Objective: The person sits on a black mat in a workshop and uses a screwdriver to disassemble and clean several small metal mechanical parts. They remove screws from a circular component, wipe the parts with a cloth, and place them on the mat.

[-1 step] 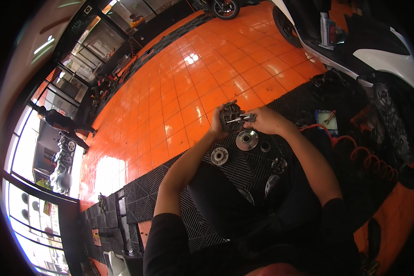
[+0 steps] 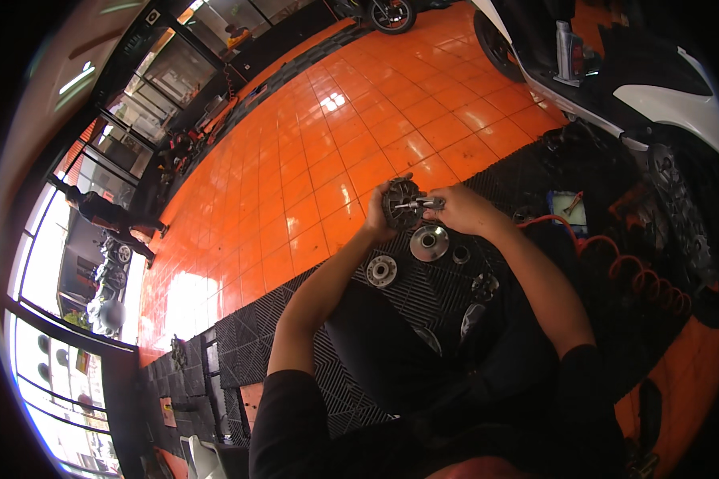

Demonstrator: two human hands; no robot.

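Note:
My left hand [image 2: 379,214] is closed round the edge of a dark, round scooter clutch assembly [image 2: 399,195], held up over the mat with its inner face turned toward me. In my right hand [image 2: 462,209] is a pair of silver pliers [image 2: 428,203], whose slim tips reach across the clutch's middle. Below the hands lie a shiny metal pulley disc [image 2: 429,243], a small dark ring [image 2: 460,255] and a flanged metal disc [image 2: 382,271]. A dark metal part [image 2: 484,286] rests nearer my legs.
A black ribbed mat [image 2: 272,299] lies under me on an orange tiled floor [image 2: 287,176]. To the right stand a white scooter [image 2: 663,108], a coiled red air hose [image 2: 627,267] and a tray with a brush [image 2: 568,209]. Another person [image 2: 112,214] is at far left.
The pliers' tips have moved slightly up across the clutch assembly. The person at far left has shifted a little. Both my arms stay in place.

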